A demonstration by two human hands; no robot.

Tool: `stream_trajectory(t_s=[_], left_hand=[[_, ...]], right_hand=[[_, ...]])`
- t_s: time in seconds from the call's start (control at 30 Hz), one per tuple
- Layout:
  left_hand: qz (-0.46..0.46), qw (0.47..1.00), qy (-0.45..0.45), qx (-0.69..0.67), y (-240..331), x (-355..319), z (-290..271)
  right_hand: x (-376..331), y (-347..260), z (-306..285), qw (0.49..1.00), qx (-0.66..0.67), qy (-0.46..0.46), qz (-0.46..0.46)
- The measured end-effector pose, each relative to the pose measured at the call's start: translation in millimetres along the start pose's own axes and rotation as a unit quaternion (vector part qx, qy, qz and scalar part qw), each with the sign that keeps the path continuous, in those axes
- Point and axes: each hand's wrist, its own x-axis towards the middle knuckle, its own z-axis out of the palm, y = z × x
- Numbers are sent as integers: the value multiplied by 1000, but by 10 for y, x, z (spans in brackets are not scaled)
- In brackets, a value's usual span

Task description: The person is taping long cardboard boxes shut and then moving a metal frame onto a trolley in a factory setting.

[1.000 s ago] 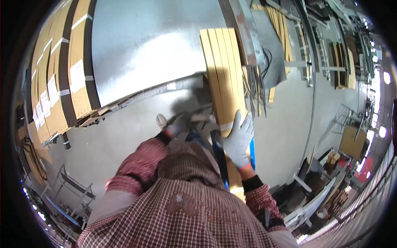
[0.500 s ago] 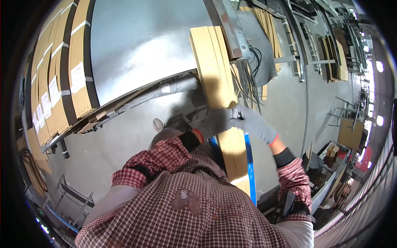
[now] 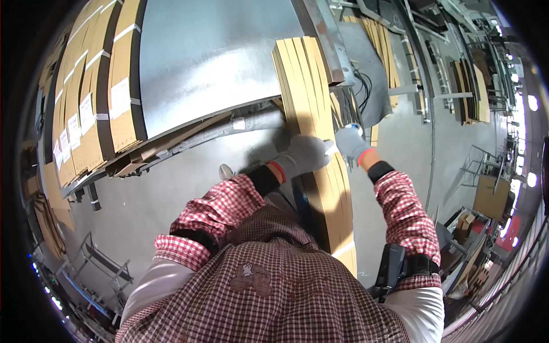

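Resting on long cardboard strips (image 3: 331, 191) mid-frame, the left hand (image 3: 306, 155) seemingly steadies them; the right hand (image 3: 350, 143) flanks them. I cannot tell either grip's hold.

To my left: strapped cardboard bundles (image 3: 122, 63), with white paper labels (image 3: 120, 98) on them.
Ahead of me: a grey sheet-metal tabletop (image 3: 206, 51), glare across it.
Past its right edge: I see a dark grey sheet (image 3: 366, 51), black cables beside it.
Far right: a flat brown panel (image 3: 490, 192).
Lower left: a metal frame stand (image 3: 106, 260) on grey floor (image 3: 148, 200).
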Motion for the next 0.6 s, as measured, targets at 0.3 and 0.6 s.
stream_trajectory(t_s=[0.3,0.6], left_hand=[[132,974,183,-10,-116,-13,47],[-138,945,249,-162,137,-759,940]], right_hand=[[-6,379,442,983,19,16,182],[-584,-209,-461,985,169,33,32]])
